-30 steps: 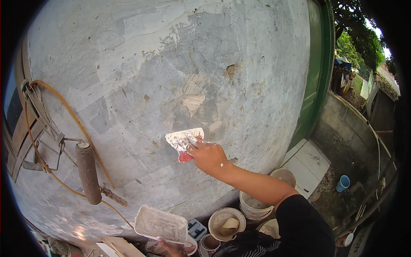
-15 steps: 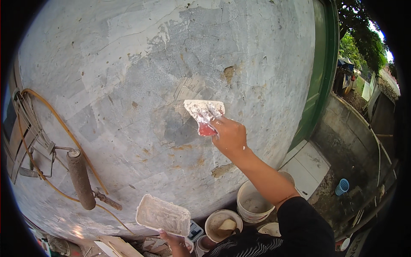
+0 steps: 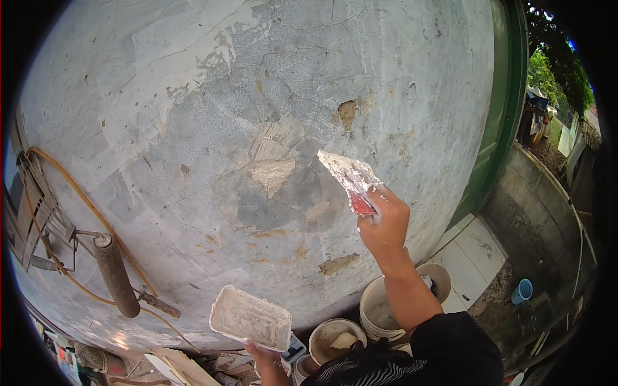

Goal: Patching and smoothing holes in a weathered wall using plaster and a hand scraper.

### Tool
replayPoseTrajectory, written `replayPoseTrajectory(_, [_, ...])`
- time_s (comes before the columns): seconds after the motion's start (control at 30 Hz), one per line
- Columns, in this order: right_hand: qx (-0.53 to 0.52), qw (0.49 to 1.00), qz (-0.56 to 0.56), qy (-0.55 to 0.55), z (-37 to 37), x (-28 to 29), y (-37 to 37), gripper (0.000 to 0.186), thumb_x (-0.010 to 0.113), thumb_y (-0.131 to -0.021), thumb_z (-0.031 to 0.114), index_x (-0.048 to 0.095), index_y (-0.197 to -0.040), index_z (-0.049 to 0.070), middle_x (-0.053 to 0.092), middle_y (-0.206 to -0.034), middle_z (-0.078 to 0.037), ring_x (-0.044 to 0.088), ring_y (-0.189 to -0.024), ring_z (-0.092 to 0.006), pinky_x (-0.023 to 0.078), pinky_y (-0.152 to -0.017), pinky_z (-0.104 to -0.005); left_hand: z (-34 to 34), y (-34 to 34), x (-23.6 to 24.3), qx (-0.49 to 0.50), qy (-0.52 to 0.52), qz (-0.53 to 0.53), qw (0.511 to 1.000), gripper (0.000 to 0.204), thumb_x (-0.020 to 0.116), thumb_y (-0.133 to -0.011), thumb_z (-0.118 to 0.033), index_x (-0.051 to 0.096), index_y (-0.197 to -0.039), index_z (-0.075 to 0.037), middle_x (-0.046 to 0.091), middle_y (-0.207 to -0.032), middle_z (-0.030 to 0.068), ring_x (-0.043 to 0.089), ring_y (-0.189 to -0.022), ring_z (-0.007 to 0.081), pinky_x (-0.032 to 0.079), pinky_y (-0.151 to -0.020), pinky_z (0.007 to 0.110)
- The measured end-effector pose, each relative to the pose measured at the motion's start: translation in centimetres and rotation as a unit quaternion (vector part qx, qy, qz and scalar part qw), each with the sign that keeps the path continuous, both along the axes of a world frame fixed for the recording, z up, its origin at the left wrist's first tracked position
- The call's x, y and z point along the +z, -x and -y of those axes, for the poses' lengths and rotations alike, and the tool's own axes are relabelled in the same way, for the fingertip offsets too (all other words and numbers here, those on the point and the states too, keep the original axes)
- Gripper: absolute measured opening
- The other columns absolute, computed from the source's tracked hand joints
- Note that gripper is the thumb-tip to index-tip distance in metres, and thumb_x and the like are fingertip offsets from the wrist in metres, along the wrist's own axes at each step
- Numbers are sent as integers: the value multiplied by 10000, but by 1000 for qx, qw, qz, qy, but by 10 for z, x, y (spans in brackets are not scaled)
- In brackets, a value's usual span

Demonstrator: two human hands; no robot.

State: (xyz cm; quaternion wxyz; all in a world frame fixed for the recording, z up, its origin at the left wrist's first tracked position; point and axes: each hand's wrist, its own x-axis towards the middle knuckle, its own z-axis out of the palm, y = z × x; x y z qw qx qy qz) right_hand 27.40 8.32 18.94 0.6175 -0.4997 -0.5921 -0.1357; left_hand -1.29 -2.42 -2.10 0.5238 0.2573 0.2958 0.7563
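Scraper (image 3: pixel 349 174), paste-coated, slants up and left before the wall (image 3: pixel 399 83), its red end clasped in the right hand (image 3: pixel 387 220) atop a left-leaning forearm. Lower, the left hand (image 3: pixel 265 356) holds a smeared tray (image 3: pixel 285 330) by its near edge.

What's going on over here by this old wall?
A person holds a red scraper, its blade coated in whitish paste, in the right hand, in front of a worn, patchy wall. The left hand holds a shallow rectangular tub smeared with similar paste. A pale patch shows on the wall left of the blade; whether the blade touches the wall is hard to tell. A dirty paint roller hangs at the left.
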Motion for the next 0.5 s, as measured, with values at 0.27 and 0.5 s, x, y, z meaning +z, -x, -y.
replayPoseTrajectory(0.27, [123,976,103,146,13,-59,-9,306,583,-608,-72,666,-888,17,624,-821,-156,596,-671,-330,467,-583,-311,-12,-21,-1,-4,-13,-9,1000,956,576,-735,-617,217,-1437,-75,369,-1392,166,439,-1223,354,417,-985,489])
replayPoseTrajectory(0.5, [286,862,-310,282,21,-80,-54,165,615,-855,62,646,-1002,-7,655,-885,-48,589,-781,-97,470,-691,-256,-23,-38,-2,-7,-6,-38,999,978,566,-726,-644,221,-1432,-61,379,-1385,166,439,-1223,350,415,-989,482])
